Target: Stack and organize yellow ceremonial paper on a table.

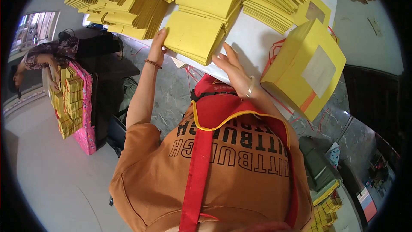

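Single view, left fisheye of pair, worn on my head. Faces steeply down along my front. Nearest lens: my orange shirt [240,184], filling near middle. Farther off: my left hand [158,48] and right hand [230,63] by white table [254,34], cut off at far side. Wide reach: takes in co-worker [53,56] at left. Straight edges bend toward dark rim.

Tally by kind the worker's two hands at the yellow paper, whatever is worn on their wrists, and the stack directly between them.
Left hand plus right hand: 2
Yellow paper stack: 1
Bead bracelet: 1
Pale bangle: 1
Total: 5
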Available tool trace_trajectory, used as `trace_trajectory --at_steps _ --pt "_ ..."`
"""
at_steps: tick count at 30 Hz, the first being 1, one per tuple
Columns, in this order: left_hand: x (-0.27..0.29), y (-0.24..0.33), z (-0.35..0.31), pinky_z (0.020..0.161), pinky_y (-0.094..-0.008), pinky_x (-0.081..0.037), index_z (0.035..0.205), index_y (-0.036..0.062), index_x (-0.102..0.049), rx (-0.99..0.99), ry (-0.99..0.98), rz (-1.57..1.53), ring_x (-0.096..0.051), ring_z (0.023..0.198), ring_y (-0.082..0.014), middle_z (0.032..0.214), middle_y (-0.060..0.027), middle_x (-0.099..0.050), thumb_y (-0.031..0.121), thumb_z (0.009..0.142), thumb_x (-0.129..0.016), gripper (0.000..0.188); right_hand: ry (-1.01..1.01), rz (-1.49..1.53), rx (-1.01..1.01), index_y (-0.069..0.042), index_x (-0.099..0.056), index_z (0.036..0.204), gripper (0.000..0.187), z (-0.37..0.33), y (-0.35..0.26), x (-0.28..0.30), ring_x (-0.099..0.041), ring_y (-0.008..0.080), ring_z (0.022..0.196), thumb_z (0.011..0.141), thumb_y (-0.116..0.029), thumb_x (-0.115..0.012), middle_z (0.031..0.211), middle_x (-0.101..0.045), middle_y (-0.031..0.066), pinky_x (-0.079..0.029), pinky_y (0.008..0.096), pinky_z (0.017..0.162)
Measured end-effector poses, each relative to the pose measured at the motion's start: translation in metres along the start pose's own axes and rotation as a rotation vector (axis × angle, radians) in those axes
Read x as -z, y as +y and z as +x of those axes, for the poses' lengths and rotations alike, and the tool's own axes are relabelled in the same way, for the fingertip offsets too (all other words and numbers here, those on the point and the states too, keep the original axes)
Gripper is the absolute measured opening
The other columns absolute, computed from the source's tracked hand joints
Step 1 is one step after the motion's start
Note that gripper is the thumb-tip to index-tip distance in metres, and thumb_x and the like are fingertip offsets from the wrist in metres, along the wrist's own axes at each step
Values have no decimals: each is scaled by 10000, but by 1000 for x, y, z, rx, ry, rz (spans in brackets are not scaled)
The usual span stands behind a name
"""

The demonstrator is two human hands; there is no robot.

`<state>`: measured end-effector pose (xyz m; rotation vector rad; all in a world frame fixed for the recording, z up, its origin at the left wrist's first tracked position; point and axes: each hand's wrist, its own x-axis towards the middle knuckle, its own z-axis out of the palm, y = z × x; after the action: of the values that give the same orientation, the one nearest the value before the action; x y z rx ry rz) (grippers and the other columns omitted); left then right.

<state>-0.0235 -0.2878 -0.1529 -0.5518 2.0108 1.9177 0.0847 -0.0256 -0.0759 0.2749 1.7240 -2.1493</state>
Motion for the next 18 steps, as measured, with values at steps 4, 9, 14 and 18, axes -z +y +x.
trace_trajectory --at_steps 4,9,14,18 --pt "7 20 -5 954 -429 -272 1284 152 -488 -104 229 48 -425 1145 -143 1285 32 -486 483 881 -483 522 -298 170 49 -5 -305 1358 530 -72 -64 27 -463 242 1161 905 -168 -525 1256 -464 166 -377 336 975" --pt "-62 74 -76 848 -260 -422 1087 -27 -552 -852 251 158 -533 954 -129 1040 -79 -585 103 909 -530 222 -19 -226 395 -12 -521 1204 364 -144 -91 91 -494 227 1145 868 -148 -555 1143 -566 145 -390 362 925" --pt "-168 87 -130 816 -326 -437 1074 28 -572 -1188 -387 562 -562 931 -253 1028 -114 -597 108 793 -639 300 579 -1524 591 -137 -638 1051 239 -144 -78 157 -460 296 1192 818 -165 -593 1160 -572 90 -373 401 910" --pt "-235 89 -151 831 -352 -415 1096 55 -560 -1547 -803 735 -522 977 -291 1089 -108 -554 195 721 -692 421 491 -1190 585 -178 -663 1016 206 -127 -28 209 -433 298 1223 822 -172 -595 1164 -581 64 -370 385 946"
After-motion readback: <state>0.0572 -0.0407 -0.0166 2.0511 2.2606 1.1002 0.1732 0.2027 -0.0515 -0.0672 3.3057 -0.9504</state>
